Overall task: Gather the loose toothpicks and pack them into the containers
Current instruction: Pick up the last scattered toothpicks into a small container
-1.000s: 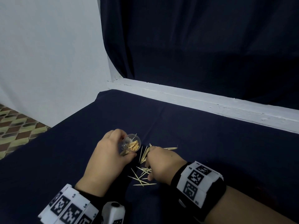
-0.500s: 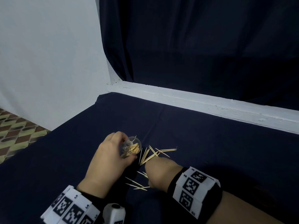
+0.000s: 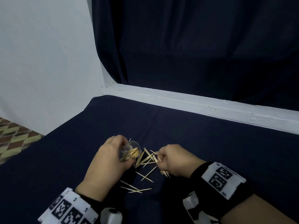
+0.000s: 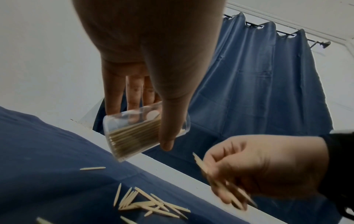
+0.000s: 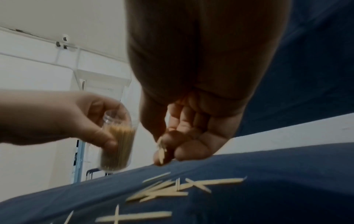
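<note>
Toothpicks, loose: pale wooden sticks scattered on the dark blue cloth, in a crossed heap between the two hands, with a second small group at 6 o'clock of the heap, nearer the wearer. In the left wrist view the heap lies flat on the cloth below the container; in the right wrist view the sticks lie directly beneath the right hand.

Container: clear plastic cylinder, tilted, mouth toward 3 o'clock, partly filled with packed toothpicks lying lengthwise. Raised off the cloth in the wrist views.

Left hand: fingers and thumb wrapped round the container, at 9 o'clock of the heap.

Right hand: fingers curled, clasping a small bundle of toothpicks whose tips project past the fingers; at 3 o'clock of the heap, close over the cloth. Whether the knuckles touch it I cannot tell.

Wrist bands: black with white blocks bearing black square markers, one on each forearm.

Ledge: white, along the cloth's 12 o'clock edge.

Curtain: dark blue, hanging behind the ledge.

Wall: white, at 10 o'clock.

Floor: patterned tiles at 9 o'clock.
</note>
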Demonstrator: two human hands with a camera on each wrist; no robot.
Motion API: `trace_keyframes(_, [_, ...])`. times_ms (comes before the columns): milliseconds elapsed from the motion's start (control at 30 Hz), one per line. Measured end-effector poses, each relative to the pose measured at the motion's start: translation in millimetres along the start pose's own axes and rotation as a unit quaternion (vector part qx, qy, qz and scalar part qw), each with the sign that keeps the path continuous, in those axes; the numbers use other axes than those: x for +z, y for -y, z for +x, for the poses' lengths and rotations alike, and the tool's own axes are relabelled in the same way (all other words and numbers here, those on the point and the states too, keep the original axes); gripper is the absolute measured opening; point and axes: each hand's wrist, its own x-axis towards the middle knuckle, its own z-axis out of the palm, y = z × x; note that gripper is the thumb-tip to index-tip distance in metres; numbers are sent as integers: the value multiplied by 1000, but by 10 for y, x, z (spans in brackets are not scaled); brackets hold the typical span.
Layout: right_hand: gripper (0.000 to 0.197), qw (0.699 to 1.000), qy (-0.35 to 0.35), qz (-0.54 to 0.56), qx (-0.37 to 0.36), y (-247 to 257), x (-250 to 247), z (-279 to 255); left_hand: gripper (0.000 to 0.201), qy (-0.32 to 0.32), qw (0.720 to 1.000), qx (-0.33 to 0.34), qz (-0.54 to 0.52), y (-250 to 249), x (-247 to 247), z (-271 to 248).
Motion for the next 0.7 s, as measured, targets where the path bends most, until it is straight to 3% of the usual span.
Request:
trace_keyframes(167, [11, 996, -25, 53, -74, 45, -223, -156, 35, 35, 999, 7, 19, -82, 35, 35])
trace_keyframes(367, [11, 988, -23, -111, -106, 310, -321, -229, 37, 61, 996, 53, 42, -210, 88, 19])
trace_keyframes(533, [17, 960, -67, -236, -135, 475, -278, -265, 43, 85, 992, 71, 58, -296, 112, -6])
trace_keyframes(700, [17, 965, -82, -224, -109, 473, -219, -254, 43, 79, 994, 62, 42, -287, 109, -12])
